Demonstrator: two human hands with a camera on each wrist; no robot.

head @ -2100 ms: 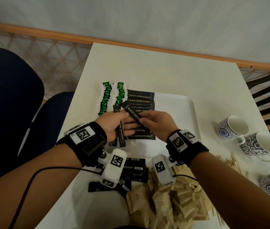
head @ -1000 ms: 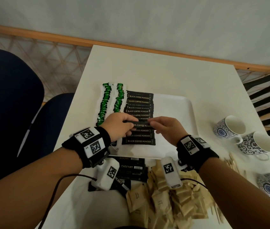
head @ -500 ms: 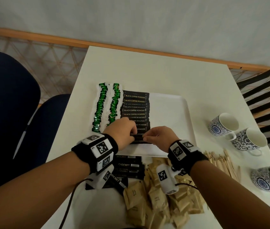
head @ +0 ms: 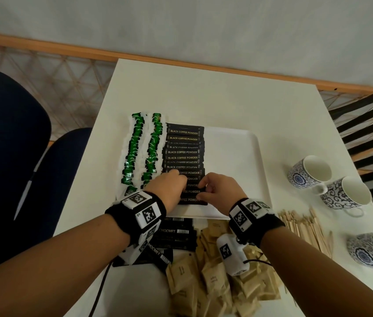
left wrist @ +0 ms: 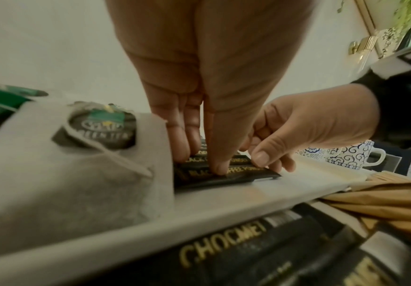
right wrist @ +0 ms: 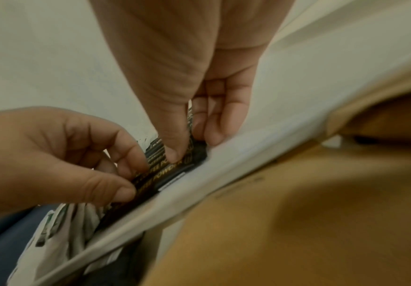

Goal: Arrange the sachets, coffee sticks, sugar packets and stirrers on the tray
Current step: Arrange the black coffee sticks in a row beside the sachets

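Observation:
A white tray (head: 233, 156) holds two columns of green tea sachets (head: 135, 152) on its left side. Beside them lies a column of black coffee sticks (head: 184, 152). Both hands are at the near end of that column. My left hand (head: 169, 186) pinches the nearest coffee sticks (left wrist: 236, 174), thumb on the closest one and fingers (left wrist: 182, 152) on those behind. My right hand (head: 206, 191) pinches the right end of the same sticks (right wrist: 175, 172), thumb (right wrist: 175, 154) on top. The sticks lie flat on the tray.
On the table in front of the tray lie black chocolate sachets (head: 174, 232), a heap of brown sugar packets (head: 215, 277) and wooden stirrers (head: 304, 227). Three patterned cups (head: 311, 175) stand at the right. A blue chair (head: 9, 145) is left, a black chair (head: 368, 124) right.
Two seconds ago each hand held a coffee stick above the column. The sticks now lie in the row, and both hands have slid toward its near end.

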